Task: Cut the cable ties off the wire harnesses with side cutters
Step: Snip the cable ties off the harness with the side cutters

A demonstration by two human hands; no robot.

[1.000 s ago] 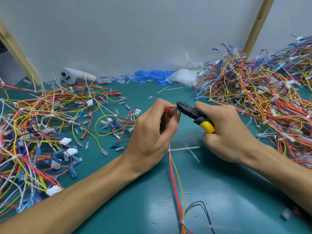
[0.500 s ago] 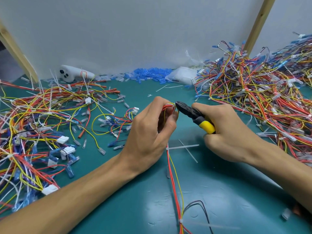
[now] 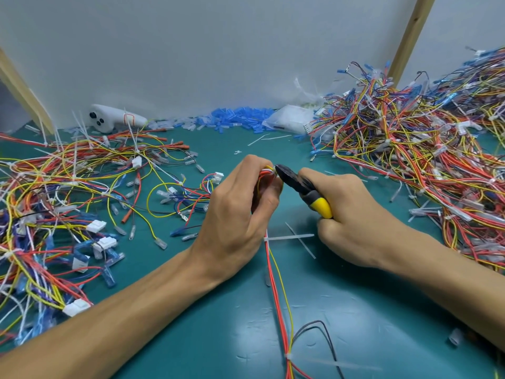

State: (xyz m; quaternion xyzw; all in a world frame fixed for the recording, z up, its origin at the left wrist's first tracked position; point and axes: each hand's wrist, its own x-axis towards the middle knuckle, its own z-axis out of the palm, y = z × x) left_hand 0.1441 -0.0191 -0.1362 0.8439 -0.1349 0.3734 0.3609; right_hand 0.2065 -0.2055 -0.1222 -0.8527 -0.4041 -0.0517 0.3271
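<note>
My left hand (image 3: 237, 214) grips a bundle of red, yellow and white wires, the wire harness (image 3: 276, 285), at the centre of the teal mat; its wires trail toward me. My right hand (image 3: 352, 214) holds the side cutters (image 3: 303, 187) by their yellow-and-grey handles. The black jaws touch the wire loop at my left fingertips. A white cable tie (image 3: 289, 237) sticks out sideways from the harness just below my left hand. Another tie (image 3: 288, 355) binds the wires nearer to me.
A large heap of tied harnesses (image 3: 420, 149) fills the right side. Loose wires and connectors (image 3: 54, 203) spread over the left. Blue terminal sleeves (image 3: 235, 121), a plastic bag (image 3: 292, 123) and a white controller (image 3: 114, 122) lie along the back wall. Cut ties (image 3: 300, 242) litter the mat.
Both hands have stayed nearly in place. The cutter jaws remain at the wire loop in my left fingers, and the view has shifted slightly.
</note>
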